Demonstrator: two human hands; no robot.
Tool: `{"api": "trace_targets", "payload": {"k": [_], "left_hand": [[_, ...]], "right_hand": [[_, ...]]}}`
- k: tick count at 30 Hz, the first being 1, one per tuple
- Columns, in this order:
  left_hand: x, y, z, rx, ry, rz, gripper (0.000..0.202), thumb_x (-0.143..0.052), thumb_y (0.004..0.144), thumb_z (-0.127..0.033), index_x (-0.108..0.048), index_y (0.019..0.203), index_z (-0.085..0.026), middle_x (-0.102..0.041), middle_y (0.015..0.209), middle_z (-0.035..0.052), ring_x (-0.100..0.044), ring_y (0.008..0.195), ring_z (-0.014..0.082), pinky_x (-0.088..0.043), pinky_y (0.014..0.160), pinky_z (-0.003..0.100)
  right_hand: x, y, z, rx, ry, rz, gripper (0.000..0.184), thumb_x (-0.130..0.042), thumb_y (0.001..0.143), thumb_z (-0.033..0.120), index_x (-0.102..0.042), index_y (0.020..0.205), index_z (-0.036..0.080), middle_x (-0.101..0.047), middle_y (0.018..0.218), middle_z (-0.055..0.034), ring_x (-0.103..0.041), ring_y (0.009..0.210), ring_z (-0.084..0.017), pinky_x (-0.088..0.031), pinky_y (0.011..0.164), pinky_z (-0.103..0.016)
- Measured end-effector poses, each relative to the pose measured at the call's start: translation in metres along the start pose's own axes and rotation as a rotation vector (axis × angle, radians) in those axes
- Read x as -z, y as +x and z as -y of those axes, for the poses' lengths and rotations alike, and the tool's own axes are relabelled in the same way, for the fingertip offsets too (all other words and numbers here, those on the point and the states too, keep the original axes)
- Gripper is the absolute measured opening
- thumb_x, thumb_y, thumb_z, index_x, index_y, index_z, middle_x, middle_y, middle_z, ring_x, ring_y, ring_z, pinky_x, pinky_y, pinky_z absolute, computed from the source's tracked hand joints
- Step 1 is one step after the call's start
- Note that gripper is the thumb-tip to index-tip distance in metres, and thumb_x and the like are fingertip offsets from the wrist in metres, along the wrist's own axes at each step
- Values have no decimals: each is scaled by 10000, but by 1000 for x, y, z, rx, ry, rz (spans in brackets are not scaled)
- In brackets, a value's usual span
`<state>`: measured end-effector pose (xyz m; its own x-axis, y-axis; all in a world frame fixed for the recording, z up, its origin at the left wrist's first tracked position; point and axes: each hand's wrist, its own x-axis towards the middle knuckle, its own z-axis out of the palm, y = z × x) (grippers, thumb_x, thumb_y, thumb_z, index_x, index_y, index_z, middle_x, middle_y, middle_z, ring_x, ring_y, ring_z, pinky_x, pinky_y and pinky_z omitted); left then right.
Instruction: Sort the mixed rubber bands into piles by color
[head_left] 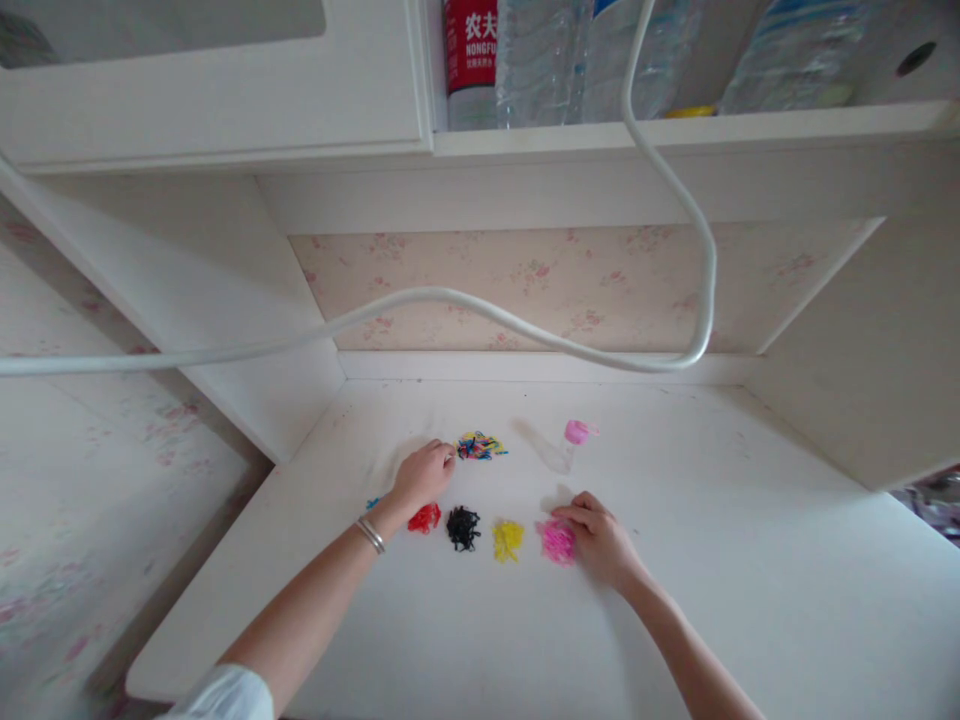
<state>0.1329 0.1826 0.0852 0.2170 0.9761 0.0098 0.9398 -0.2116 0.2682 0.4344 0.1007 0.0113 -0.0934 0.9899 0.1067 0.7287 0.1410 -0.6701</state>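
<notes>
On the white desk (750,600) lie small piles of tiny rubber bands in a row: red (425,518), black (463,527), yellow (508,540) and pink (557,541). A mixed multicoloured pile (480,446) sits farther back. My left hand (424,473), a bangle on its wrist, is curled with its fingertips at the left edge of the mixed pile. My right hand (598,538) rests on the desk, fingers bent, touching the pink pile. A small clear bottle with a pink cap (566,445) lies on its side behind the right hand.
A bit of blue (372,503) peeks out beside my left wrist. A white cable (525,335) hangs across the view above the desk. White side panels enclose the desk at left and right. A shelf overhead holds plastic water bottles (540,60).
</notes>
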Motion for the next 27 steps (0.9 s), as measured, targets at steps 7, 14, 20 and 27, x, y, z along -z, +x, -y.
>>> {"api": "trace_targets", "payload": {"k": [7,14,20,27], "left_hand": [[-12,29,-6,-42,66,41,315,-366,930,-324,-605,1119,-245,-572,1092,60,-600,920,149,-433,793,254],[-15,37,-8,-49,90,48,306,-373,927,-324,-653,995,-223,-567,1021,58,-597,865,148,-431,745,262],[-6,32,-10,-19,74,-8,308,-367,932,-333,-660,987,-256,-568,1022,35,-585,853,126,-422,741,236],[15,0,-28,-79,22,-72,348,-310,954,-366,-637,1034,-278,-573,1024,21,-589,865,118,-422,773,224]], "right_hand": [[-3,-27,-5,-66,11,-192,394,-339,867,277,-708,983,204,-586,857,-60,-578,706,-142,-439,657,-266],[-4,-24,-1,-138,-10,-282,381,-347,863,300,-708,946,211,-628,906,-65,-607,763,-161,-443,701,-266],[-1,-20,0,-159,-23,-287,392,-344,864,336,-705,959,215,-641,915,-60,-609,787,-157,-440,724,-254],[-2,-21,10,-150,-78,-198,333,-399,842,314,-730,867,288,-632,867,-13,-595,719,-132,-418,661,-235]]}}
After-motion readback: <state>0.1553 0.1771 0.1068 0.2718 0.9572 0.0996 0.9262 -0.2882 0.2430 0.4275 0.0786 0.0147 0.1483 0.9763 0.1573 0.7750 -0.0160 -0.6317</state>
